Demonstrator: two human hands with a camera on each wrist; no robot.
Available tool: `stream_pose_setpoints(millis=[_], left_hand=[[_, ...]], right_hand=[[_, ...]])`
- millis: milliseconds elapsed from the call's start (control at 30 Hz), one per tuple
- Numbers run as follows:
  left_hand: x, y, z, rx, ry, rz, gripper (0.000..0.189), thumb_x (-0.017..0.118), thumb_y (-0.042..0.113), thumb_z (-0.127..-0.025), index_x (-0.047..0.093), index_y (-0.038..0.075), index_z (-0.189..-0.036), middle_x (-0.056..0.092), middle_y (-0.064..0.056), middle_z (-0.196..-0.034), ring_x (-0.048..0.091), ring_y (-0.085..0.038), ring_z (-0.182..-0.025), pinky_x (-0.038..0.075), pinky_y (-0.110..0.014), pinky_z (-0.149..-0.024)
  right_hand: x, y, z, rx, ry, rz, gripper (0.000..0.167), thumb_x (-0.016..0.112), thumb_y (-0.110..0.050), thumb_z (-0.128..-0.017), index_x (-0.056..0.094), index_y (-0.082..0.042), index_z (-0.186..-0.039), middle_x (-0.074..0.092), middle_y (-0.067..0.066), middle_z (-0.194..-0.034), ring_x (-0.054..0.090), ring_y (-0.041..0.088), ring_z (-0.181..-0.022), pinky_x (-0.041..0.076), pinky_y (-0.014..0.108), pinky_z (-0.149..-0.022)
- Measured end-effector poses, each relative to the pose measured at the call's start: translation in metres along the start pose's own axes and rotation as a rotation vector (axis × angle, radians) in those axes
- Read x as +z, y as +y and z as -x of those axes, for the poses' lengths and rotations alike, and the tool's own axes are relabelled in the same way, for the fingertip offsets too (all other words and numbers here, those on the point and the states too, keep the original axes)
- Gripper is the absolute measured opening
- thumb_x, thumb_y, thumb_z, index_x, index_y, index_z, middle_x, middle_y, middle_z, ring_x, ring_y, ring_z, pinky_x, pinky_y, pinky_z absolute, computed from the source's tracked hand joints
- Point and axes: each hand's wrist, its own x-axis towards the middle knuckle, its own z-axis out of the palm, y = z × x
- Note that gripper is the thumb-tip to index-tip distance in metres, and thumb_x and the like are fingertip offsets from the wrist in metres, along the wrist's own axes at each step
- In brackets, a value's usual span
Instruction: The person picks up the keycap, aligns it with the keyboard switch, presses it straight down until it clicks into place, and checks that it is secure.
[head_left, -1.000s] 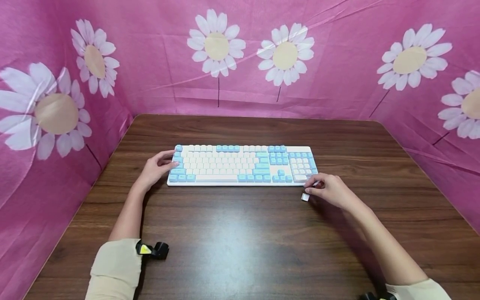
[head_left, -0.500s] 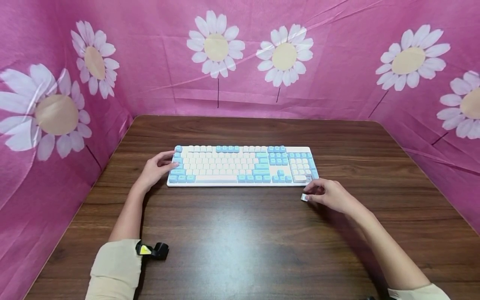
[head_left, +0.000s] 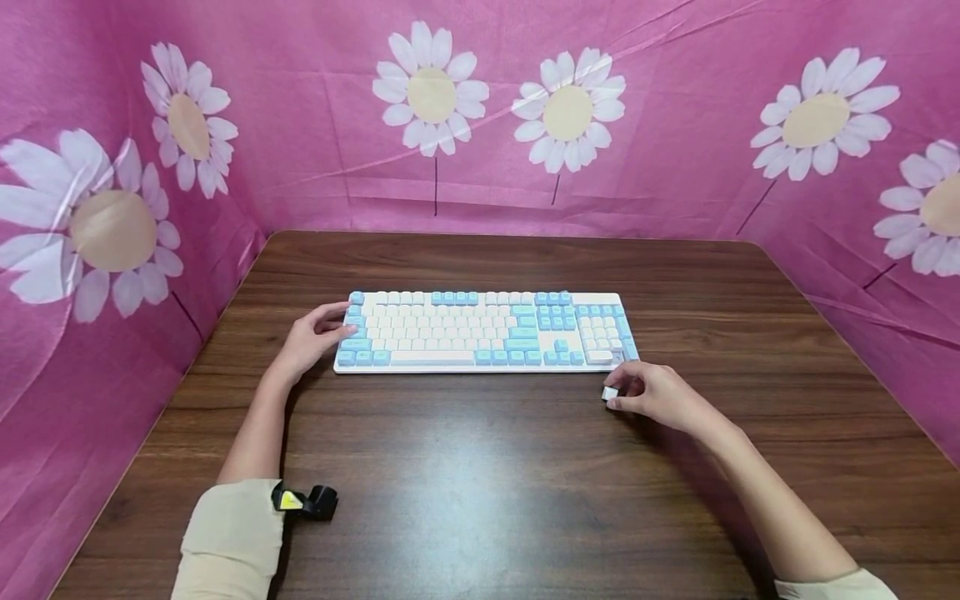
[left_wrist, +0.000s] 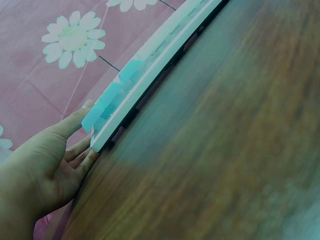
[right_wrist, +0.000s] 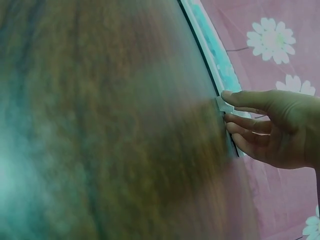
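A white and light-blue keyboard (head_left: 435, 355) lies across the middle of the table. My left hand (head_left: 306, 343) grips its left end; in the left wrist view the thumb (left_wrist: 75, 120) lies over the blue keys and the other fingers touch the side edge. Just in front of the keyboard's lower right corner, my right hand (head_left: 663, 398) pinches a small white keycap (head_left: 610, 392) between thumb and fingers. The right wrist view shows this keycap (right_wrist: 225, 104) at the fingertips, close to the keyboard's front edge. Part of the number pad's right corner is behind the fingers.
The brown wooden table (head_left: 450, 483) carries a bright light reflection at its front middle. A pink cloth (head_left: 315, 108) with white daisies hangs around the back and sides. A black strap mount (head_left: 307, 502) sits on the left sleeve.
My right hand has drawn slightly back towards me, and its fingers have shifted around the white keycap. The left hand and the keyboard stay in place.
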Motion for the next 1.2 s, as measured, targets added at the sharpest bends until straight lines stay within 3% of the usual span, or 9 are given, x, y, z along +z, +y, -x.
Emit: stream_pose_setpoints(millis=[533, 1200], left_hand=[[-0.0001, 0.0017, -0.0005, -0.003, 0.0, -0.002, 0.056, 0.064, 0.029, -0.088, 0.045, 0.004, -0.134, 0.045, -0.018, -0.131, 0.045, -0.032, -0.113, 0.039, -0.036, -0.085], [0.001, -0.0001, 0.0013, 0.007, 0.012, -0.003, 0.055, 0.064, 0.027, -0.088, 0.045, 0.003, -0.134, 0.046, -0.018, -0.131, 0.045, -0.032, -0.113, 0.039, -0.036, -0.084]], right_hand=[[0.0029, -0.0007, -0.0008, -0.076, 0.002, 0.027, 0.02, 0.075, -0.006, -0.074, 0.063, -0.012, -0.088, 0.054, -0.009, -0.067, 0.049, 0.007, -0.061, 0.04, 0.027, -0.056], [0.0022, 0.0004, -0.0045, -0.118, -0.005, 0.064, 0.016, 0.073, -0.007, -0.077, 0.065, -0.012, -0.091, 0.053, -0.012, -0.067, 0.048, 0.005, -0.06, 0.04, 0.026, -0.055]])
